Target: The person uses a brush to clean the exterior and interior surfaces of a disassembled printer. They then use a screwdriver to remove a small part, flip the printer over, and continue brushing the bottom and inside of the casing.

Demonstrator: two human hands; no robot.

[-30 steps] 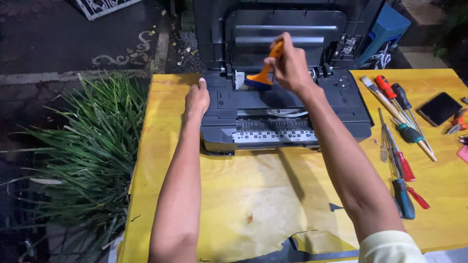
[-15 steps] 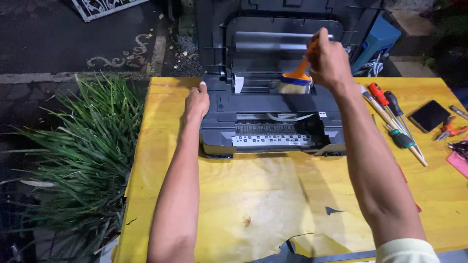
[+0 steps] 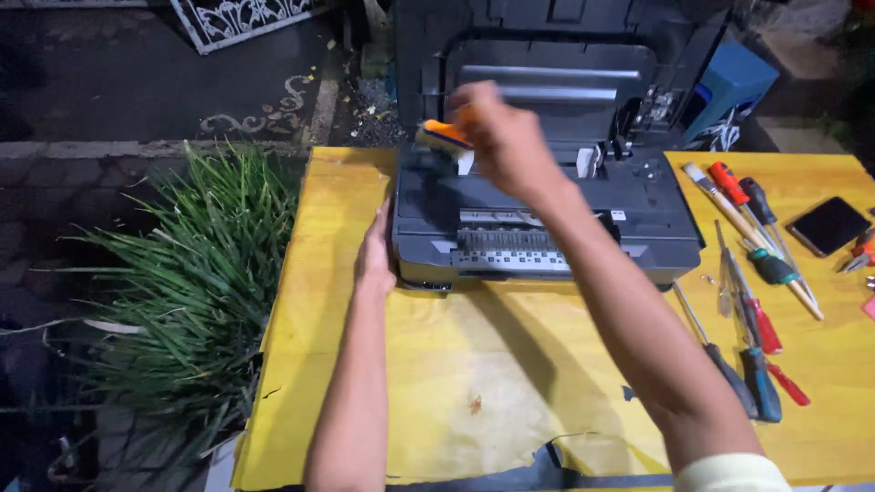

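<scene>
A dark grey printer (image 3: 547,219) with its lid raised sits at the back of a yellow table (image 3: 337,319). My left hand (image 3: 375,253) rests flat against the printer's left side. My right hand (image 3: 506,137) is closed on an orange-handled brush (image 3: 444,137), blurred by motion, whose bristles are over the printer's upper left corner. My right forearm crosses above the printer's open interior.
Several screwdrivers (image 3: 752,301) and a paintbrush (image 3: 729,214) lie on the table's right side, with a dark phone (image 3: 828,225) beyond them. A blue box (image 3: 734,91) stands behind the printer. A spiky green plant (image 3: 191,282) grows left of the table.
My right hand has swept the brush from the printer's right side across to its upper left corner. My left hand has stayed on the printer's left side.
</scene>
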